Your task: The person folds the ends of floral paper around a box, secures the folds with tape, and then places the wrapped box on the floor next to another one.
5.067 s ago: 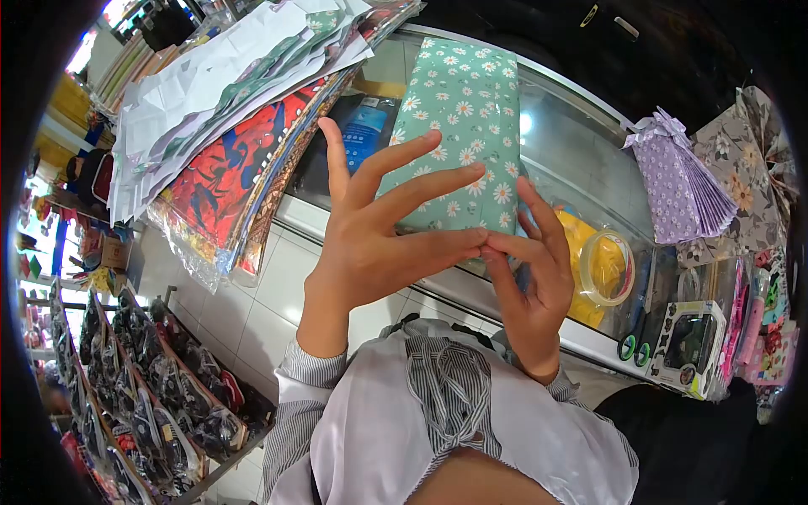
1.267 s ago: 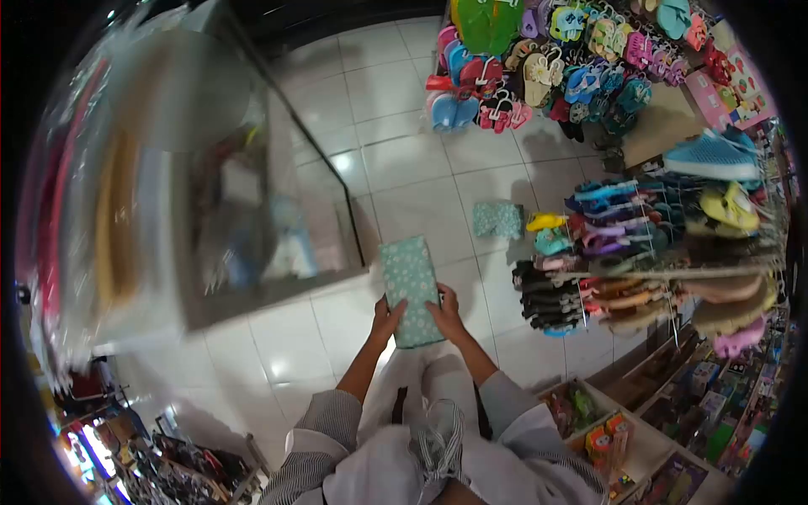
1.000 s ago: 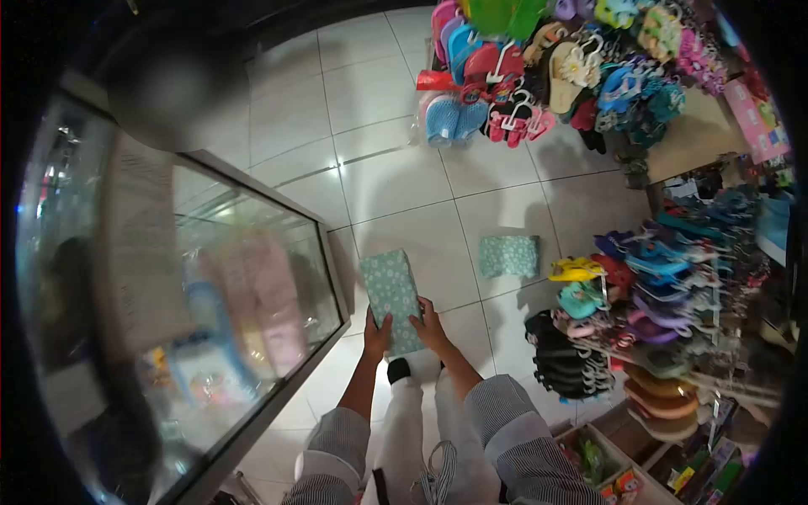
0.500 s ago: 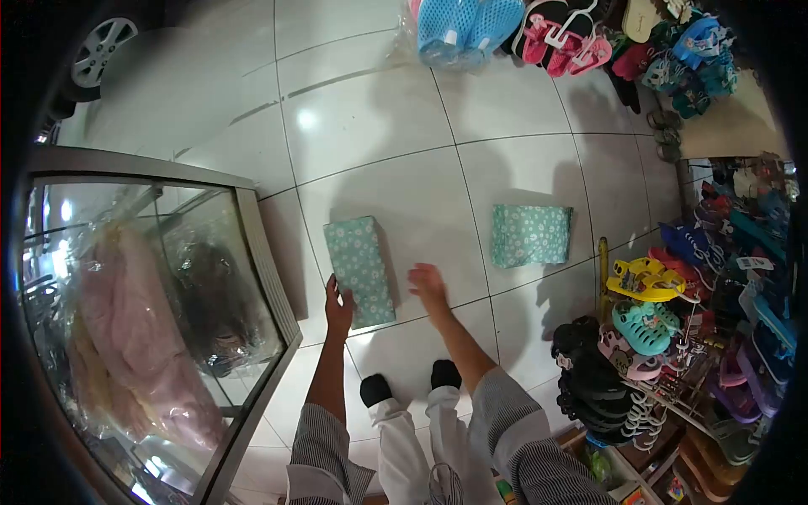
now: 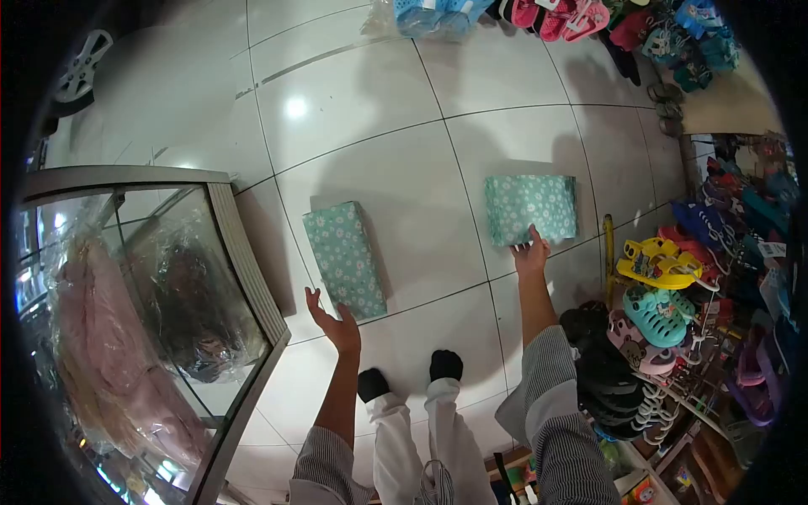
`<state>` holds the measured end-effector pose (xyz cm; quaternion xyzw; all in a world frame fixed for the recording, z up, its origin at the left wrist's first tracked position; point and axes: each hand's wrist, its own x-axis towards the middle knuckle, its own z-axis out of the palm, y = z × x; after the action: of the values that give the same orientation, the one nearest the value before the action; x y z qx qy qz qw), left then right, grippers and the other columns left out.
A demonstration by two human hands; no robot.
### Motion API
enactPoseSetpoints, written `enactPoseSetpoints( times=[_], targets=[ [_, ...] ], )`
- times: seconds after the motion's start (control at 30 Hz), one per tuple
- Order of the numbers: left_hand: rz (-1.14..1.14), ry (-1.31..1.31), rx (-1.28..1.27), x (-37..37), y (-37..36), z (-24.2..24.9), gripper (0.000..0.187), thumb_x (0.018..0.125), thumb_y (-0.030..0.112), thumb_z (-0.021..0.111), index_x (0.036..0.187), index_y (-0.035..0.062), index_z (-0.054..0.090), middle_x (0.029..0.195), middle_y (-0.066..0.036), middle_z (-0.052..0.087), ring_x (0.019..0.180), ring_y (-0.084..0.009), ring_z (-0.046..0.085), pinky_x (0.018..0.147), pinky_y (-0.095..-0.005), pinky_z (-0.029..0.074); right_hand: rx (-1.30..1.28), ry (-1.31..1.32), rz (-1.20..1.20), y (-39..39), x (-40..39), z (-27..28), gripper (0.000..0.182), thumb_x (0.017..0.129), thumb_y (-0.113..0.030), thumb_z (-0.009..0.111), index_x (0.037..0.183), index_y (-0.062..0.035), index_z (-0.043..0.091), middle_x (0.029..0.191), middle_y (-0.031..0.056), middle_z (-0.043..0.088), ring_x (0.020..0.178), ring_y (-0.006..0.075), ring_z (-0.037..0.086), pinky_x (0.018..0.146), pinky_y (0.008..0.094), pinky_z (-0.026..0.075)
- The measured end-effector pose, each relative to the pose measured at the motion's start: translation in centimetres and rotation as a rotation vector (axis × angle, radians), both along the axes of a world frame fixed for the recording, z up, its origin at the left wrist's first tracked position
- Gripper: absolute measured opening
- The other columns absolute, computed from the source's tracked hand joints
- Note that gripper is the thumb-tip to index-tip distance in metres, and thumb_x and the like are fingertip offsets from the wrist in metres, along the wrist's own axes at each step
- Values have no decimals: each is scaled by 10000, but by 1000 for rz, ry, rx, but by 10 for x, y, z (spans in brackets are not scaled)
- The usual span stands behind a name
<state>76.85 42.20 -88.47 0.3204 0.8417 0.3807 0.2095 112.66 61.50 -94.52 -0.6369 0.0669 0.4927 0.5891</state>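
Two wrapped boxes lie flat on the white tiled floor, both in mint-green paper printed with small white daisies. The left box (image 5: 344, 260) is long and narrow, its length running from near to far and slightly tilted, with its near end just beyond the open left hand (image 5: 334, 320), not touched by it. The right box (image 5: 531, 208) lies broader, crosswise, well apart from the first; the right hand (image 5: 531, 252) touches its near edge.

Glossy white tiled floor (image 5: 379, 109), glass display case (image 5: 143, 320), sandal racks (image 5: 673, 286)
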Motion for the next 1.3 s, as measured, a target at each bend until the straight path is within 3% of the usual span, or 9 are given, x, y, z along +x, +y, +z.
enactPoseSetpoints(
  times=[0.1, 0.3, 0.4, 0.6, 0.73, 0.9, 0.97, 1.0, 1.3],
  targets=[
    [-10, -48, -8, 4, -3, 7, 640, 777, -100, 477, 1371, 19, 268, 1454, -144, 261, 1327, -302, 288, 1106, -443, 206, 87, 102, 147, -9, 2, 1, 422, 781, -137, 731, 1050, -145, 406, 1182, 104, 443, 1058, 282, 472, 843, 516, 412],
    [-63, -84, 27, 1, -3, 8, 578, 785, -102, 482, 1322, 49, 330, 1441, -131, 279, 1329, -287, 284, 1100, -442, 217, -2, 339, 68, -5, 5, 2, 481, 756, -198, 746, 1118, -136, 436, 1087, 79, 399, 824, 216, 423, 648, 377, 390],
    [-92, -62, 53, 3, -3, 8, 509, 776, -84, 492, 1264, 11, 382, 1408, -171, 310, 1296, -319, 324, 1079, -430, 256, 22, 370, 229, -5, 5, 14, 532, 748, -145, 740, 1170, -156, 415, 1218, 65, 398, 1053, 252, 453, 777, 419, 435],
    [-129, -188, 116, 18, 2, 25, 478, 753, -94, 493, 1214, 15, 428, 1373, -193, 354, 1264, -327, 370, 1050, -419, 308, 227, -104, 355, -28, -54, 66, 860, 715, -8, 718, 1373, -135, 179, 1412, 140, 234, 1287, 312, 297, 956, 487, 404],
    [-265, -371, 138, 34, 9, 29, 432, 787, -84, 531, 1189, 48, 449, 1328, -147, 438, 1186, -273, 456, 969, -372, 374, 308, -580, 534, -67, -104, 51, 978, 658, 24, 757, 1402, -95, 134, 1367, 159, 286, 1242, 298, 362, 981, 425, 407],
    [-307, -845, 200, 58, 31, 49, 502, 914, 91, 447, 1392, 68, 296, 1410, -106, 344, 1262, -266, 397, 1028, -383, 333, 492, -827, 993, -125, -166, 4, 881, 631, -47, 794, 1348, -13, 282, 1301, 169, 347, 1205, 324, 408, 992, 402, 399],
    [-263, -868, 183, 58, 32, 44, 511, 932, 172, 425, 1409, 76, 266, 1419, -113, 327, 1280, -271, 376, 1042, -391, 313, 391, -775, 1028, -127, -193, 33, 795, 625, -81, 807, 1292, -30, 378, 1291, 168, 357, 1221, 339, 385, 1014, 406, 369],
    [-239, -879, 174, 56, 32, 41, 520, 942, 213, 414, 1417, 80, 251, 1423, -117, 319, 1288, -274, 365, 1048, -395, 303, 507, -818, 1060, -124, -197, 34, 825, 670, -48, 773, 1330, -19, 279, 1308, 138, 317, 1220, 287, 387, 1045, 390, 320],
    [-205, -872, 151, 24, 59, 6, 600, 942, 410, 385, 1402, 48, 252, 1432, -116, 277, 1302, -257, 312, 1063, -419, 269, 516, -987, 1326, -99, -207, 29, 932, 706, -146, 772, 1404, -57, 161, 1392, 161, 218, 1322, 325, 261, 1072, 415, 297]
  ],
)
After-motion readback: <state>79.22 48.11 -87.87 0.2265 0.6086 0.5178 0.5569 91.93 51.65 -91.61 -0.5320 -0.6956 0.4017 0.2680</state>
